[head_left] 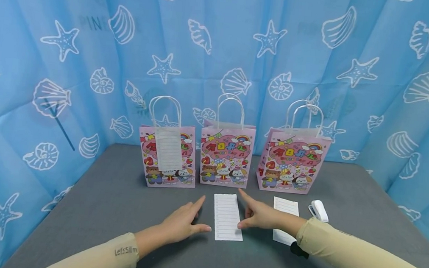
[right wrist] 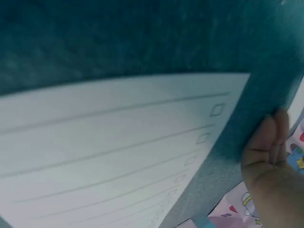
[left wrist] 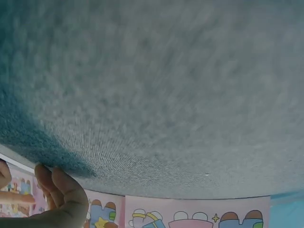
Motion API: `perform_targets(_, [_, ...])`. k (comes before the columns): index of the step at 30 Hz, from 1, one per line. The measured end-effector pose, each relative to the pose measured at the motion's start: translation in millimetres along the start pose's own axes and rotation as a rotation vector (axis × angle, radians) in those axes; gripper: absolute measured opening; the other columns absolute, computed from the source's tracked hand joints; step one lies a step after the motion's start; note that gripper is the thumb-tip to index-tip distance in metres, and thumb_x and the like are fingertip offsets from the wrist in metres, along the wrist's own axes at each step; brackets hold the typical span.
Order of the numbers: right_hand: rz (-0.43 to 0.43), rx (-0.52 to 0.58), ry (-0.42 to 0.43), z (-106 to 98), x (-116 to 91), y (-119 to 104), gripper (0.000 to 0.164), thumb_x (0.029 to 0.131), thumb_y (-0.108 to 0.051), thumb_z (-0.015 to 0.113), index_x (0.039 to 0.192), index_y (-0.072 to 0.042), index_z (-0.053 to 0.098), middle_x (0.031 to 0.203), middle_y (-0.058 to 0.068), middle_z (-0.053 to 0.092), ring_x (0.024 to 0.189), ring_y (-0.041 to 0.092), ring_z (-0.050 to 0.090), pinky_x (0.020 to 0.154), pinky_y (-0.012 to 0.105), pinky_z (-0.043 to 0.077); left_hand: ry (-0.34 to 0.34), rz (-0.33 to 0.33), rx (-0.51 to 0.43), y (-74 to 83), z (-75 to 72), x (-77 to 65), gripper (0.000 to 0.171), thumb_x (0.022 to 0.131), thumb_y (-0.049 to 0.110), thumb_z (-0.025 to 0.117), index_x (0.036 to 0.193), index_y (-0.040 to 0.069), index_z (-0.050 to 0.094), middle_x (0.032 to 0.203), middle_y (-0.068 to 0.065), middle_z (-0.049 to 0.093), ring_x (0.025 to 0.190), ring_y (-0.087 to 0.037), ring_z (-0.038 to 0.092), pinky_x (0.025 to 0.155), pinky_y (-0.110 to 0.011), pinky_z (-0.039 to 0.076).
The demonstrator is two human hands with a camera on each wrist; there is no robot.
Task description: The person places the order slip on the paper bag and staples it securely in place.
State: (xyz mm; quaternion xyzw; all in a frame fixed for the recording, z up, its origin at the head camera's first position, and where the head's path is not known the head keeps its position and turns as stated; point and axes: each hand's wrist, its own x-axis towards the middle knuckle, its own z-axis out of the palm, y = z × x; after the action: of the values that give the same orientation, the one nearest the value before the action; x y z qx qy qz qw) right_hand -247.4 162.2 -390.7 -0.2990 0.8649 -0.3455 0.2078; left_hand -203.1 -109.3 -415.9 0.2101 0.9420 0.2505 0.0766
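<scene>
A lined white paper slip (head_left: 229,217) lies on the grey table between my two hands. My left hand (head_left: 181,222) hovers at the slip's left side, index finger and thumb spread, holding nothing. On the other side, my right hand (head_left: 259,214) has its index finger stretched toward the slip's top right corner and its thumb at the right edge. Under the right forearm lies a second slip (head_left: 286,206), partly hidden; checkbox lines show on a paper slip (right wrist: 118,137) in the right wrist view. The left wrist view shows the left hand (left wrist: 64,199) low over the table.
Three pink cartoon gift bags stand in a row behind: the left bag (head_left: 150,173) with a paper slip (head_left: 169,149) over its front, the middle bag (head_left: 225,156) and the right bag (head_left: 292,162). A white stapler (head_left: 319,210) lies right. A blue shell-print curtain (head_left: 222,45) hangs behind.
</scene>
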Motion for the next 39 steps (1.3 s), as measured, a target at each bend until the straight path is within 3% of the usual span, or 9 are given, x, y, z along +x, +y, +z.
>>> perform_targets(4, [0.035,-0.020,0.000,1.5,6.7,1.6,0.104,0.082,-0.019,0.080,0.151,0.008,0.008,0.071,0.002,0.053,0.063,0.013,0.046,0.056,0.026,0.037,-0.011,0.006,-0.009,-0.5,1.5,5.3,0.095,0.085,0.050,0.070,0.152,0.000,0.024,0.092,-0.005,0.052,0.081,-0.019,0.052,0.071,-0.041,0.045])
perform_targets(7, [0.066,-0.067,0.013,2.3,10.5,2.6,0.103,0.080,-0.021,0.082,0.152,0.006,0.014,0.071,0.001,0.052,0.064,0.013,0.046,0.057,0.027,0.036,-0.042,-0.013,0.027,0.1,1.4,13.2,0.096,0.085,0.051,0.070,0.153,0.001,0.023,0.109,-0.016,0.058,0.097,-0.029,0.059,0.079,-0.047,0.048])
perform_targets(11, [0.111,-0.138,0.036,4.2,15.9,4.6,0.102,0.077,-0.027,0.084,0.152,0.002,0.021,0.071,0.001,0.051,0.064,0.013,0.045,0.058,0.027,0.034,-0.099,-0.057,0.101,1.9,2.5,25.8,0.095,0.086,0.055,0.067,0.154,0.006,0.022,0.136,-0.025,0.049,0.119,-0.040,0.054,0.090,-0.054,0.046])
perform_targets(17, [0.164,-0.167,0.038,5.2,21.5,6.5,0.099,0.075,-0.027,0.085,0.150,0.002,0.028,0.070,0.001,0.047,0.062,0.013,0.042,0.056,0.027,0.031,-0.147,-0.147,0.146,12.4,3.3,36.4,0.095,0.083,0.058,0.069,0.153,0.008,0.029,0.139,-0.024,0.049,0.122,-0.040,0.052,0.093,-0.054,0.044])
perform_targets(27, [0.098,-0.223,0.005,2.5,25.0,5.8,0.082,0.076,-0.028,0.084,0.143,0.000,0.045,0.070,-0.002,0.044,0.062,0.011,0.039,0.055,0.025,0.028,-0.150,-0.194,0.165,20.3,2.9,47.7,0.079,0.087,0.054,0.066,0.146,0.007,0.044,0.137,-0.020,0.053,0.126,-0.038,0.049,0.098,-0.055,0.041])
perform_targets(30, [0.083,-0.217,0.011,2.8,25.2,5.7,0.081,0.076,-0.027,0.084,0.142,-0.001,0.046,0.071,-0.002,0.045,0.063,0.011,0.039,0.056,0.025,0.028,-0.137,-0.175,0.129,21.4,0.7,50.2,0.068,0.092,0.050,0.062,0.142,0.007,0.049,0.136,-0.017,0.055,0.125,-0.036,0.050,0.098,-0.055,0.041])
perform_targets(33, [0.068,-0.217,0.020,4.7,25.6,6.4,0.080,0.076,-0.028,0.084,0.142,-0.002,0.048,0.072,-0.002,0.045,0.063,0.011,0.038,0.056,0.025,0.028,-0.104,-0.146,0.010,21.5,-1.7,52.9,0.052,0.095,0.041,0.061,0.132,0.005,0.059,0.120,-0.013,0.064,0.105,-0.030,0.061,0.087,-0.046,0.048])
perform_targets(36, [0.055,-0.208,0.021,6.1,24.9,6.7,0.078,0.076,-0.027,0.084,0.141,-0.002,0.049,0.073,-0.002,0.045,0.063,0.011,0.038,0.056,0.024,0.028,-0.077,-0.148,-0.173,23.5,-3.6,55.8,0.030,0.096,0.030,0.062,0.107,0.004,0.071,0.087,-0.007,0.066,0.071,-0.019,0.058,0.061,-0.034,0.047])
perform_targets(39, [0.062,-0.167,0.011,4.8,23.1,5.0,0.077,0.077,-0.025,0.084,0.142,-0.003,0.048,0.072,-0.002,0.046,0.063,0.011,0.040,0.055,0.024,0.029,-0.047,-0.184,-0.328,28.2,-4.9,57.9,0.025,0.096,0.023,0.064,0.078,0.006,0.066,0.067,-0.002,0.056,0.054,-0.012,0.047,0.047,-0.026,0.035])
